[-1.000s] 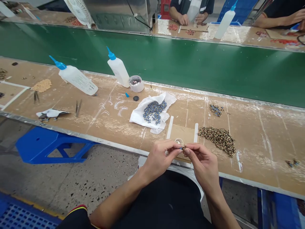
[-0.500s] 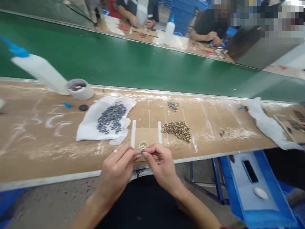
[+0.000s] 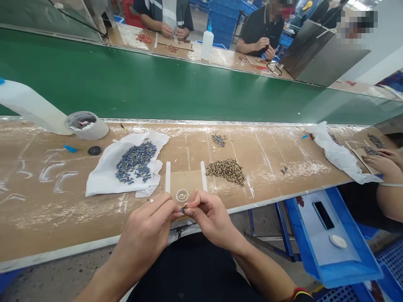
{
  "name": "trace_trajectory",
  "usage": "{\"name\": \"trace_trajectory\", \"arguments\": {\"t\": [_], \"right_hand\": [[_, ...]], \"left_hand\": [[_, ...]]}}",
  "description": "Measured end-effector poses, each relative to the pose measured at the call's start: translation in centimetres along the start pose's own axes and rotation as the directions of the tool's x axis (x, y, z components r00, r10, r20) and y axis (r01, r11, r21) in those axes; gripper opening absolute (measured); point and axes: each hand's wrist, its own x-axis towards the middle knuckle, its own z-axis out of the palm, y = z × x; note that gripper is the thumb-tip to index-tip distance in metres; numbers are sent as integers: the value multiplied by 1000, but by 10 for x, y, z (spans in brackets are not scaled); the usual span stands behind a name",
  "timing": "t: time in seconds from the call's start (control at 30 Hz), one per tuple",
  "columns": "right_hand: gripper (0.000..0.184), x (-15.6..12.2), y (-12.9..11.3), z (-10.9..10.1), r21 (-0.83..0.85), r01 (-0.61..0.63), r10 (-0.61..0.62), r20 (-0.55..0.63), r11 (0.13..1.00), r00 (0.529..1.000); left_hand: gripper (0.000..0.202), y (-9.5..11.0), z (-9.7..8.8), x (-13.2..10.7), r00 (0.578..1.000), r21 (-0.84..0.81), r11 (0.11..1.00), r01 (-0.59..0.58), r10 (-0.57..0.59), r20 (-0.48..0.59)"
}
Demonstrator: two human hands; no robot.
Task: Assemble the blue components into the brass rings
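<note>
My left hand and my right hand meet near the table's front edge, fingertips almost touching. Both pinch a tiny blue-and-gold piece; the blue part shows at the left fingertips, the gold part at the right. Fingers hide most of it, so one part or two I cannot tell. Just beyond lies a small round clear dish with a thin gold-coloured shape in it. Left of it, a white sheet bears a heap of small blue pieces. A heap of small brass-coloured pieces lies to the right.
A smaller blue-and-gold pile sits farther back. A white bottle leans against a tub at left. Behind runs a green belt, with co-workers beyond. Another person's hands work at right, above a blue tray holding a phone.
The camera view has shifted, so the table things appear farther left. Another person's hands have come into view at right. My hands keep their pinch on the small piece.
</note>
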Motion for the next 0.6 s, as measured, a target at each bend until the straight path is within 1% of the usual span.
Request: {"name": "trace_trajectory", "arguments": {"t": [0.1, 0.17, 0.3, 0.37, 0.47, 0.6], "right_hand": [[20, 0, -3, -2, -52, 34, -32, 44, 998, 999], [21, -2, -3, -1, -95, 52, -48, 44, 994, 998], [23, -11, 5, 5, -130, 88, -95, -50, 988, 994], [22, -15, 9, 8, -102, 87, -96, -92, 991, 991], [18, -17, 9, 8, -17, 54, -55, -109, 998, 992], [12, -16, 4, 5, 74, -5, 15, -128, 997, 992]], "left_hand": [[26, 2, -2, -1, 998, -23, 999, 24, -23, 55], [26, 5, -3, -2, 995, -27, 998, 58, -55, 78], [26, 14, 0, -5, 992, -36, 992, 120, -118, 56], [26, 17, 1, -6, 990, -32, 990, 134, -133, 45], [27, 18, 1, -5, 990, -40, 990, 132, -130, 53], [23, 17, -2, -3, 985, -134, 979, 157, -146, 87]]}}
